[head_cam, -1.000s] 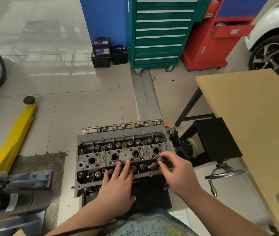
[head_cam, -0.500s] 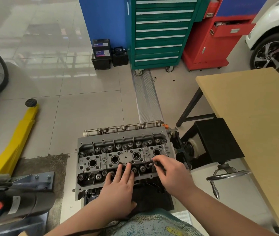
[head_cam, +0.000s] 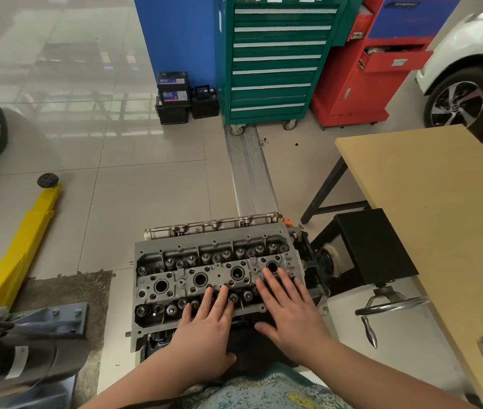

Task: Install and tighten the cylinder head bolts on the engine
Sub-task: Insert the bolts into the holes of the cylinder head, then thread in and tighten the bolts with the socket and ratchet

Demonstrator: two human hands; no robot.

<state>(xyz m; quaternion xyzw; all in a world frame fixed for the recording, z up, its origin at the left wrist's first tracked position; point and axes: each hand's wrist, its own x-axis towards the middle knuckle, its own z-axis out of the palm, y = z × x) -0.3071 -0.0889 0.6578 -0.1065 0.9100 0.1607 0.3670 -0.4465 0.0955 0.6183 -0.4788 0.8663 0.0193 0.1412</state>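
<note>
The grey cylinder head (head_cam: pixel 181 270) sits on its engine stand in the lower middle of the head view, with a row of round plug wells down its centre and valve springs along both sides. My left hand (head_cam: pixel 207 329) lies flat on the near edge of the head, fingers straight and spread. My right hand (head_cam: pixel 289 311) lies flat beside it on the right end of the head, fingers straight, tips near the rightmost well. Neither hand holds anything. No loose bolt shows; the parts under my palms are hidden.
A wooden table (head_cam: pixel 441 219) stands at the right, with the stand's crank handle (head_cam: pixel 382 308) below its edge. A yellow lift arm (head_cam: pixel 24 237) and a grey motor unit (head_cam: pixel 22 358) are at the left. Green (head_cam: pixel 272 60) and red (head_cam: pixel 376 72) tool cabinets stand behind.
My right hand was pinching something small at the right end of the head; it has let go and now lies flat with straight fingers. My left hand stays flat.
</note>
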